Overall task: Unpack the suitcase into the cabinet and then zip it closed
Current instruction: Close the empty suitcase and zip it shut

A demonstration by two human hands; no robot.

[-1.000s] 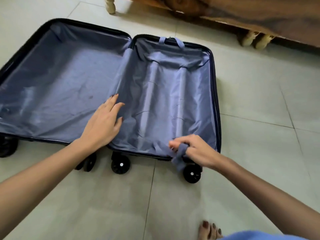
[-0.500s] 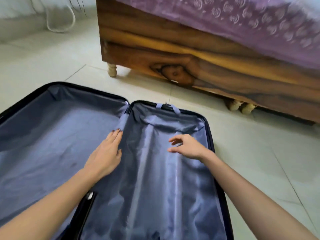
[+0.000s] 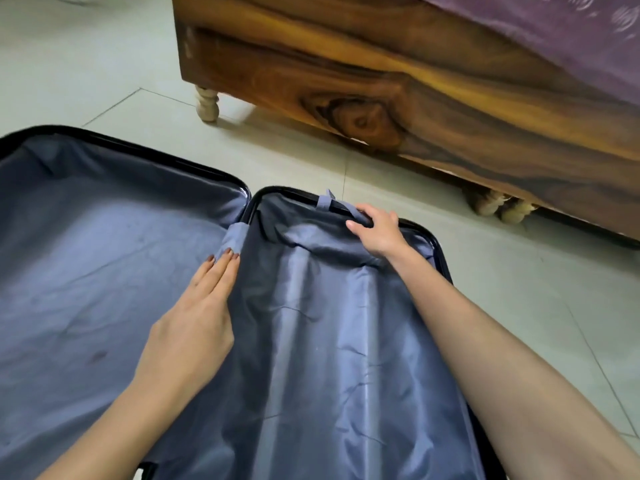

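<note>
Unpacking looks done, suitcase [image 3: 138,151] bare: my left hand [image 3: 194,327] flat on lining [image 3: 329,341], right hand [image 3: 379,233] gripping far-rim strap [image 3: 326,203]; next, tuck it in, fold shut.

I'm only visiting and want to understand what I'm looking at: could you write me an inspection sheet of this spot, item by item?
Surface: pale tiled floor; the suitcase lies on it.
Job's things: suitcase open flat; what shows of both blue-lined halves is empty; cabinet not in view.
Clutter: nothing seen.
Hands: left hand flat on the lining by the hinge; right hand with fingers curled over the strap at the far rim.
Cables: nothing seen.
Surroundings: wooden bed with a purple cover, standing on turned legs just beyond the suitcase.
</note>
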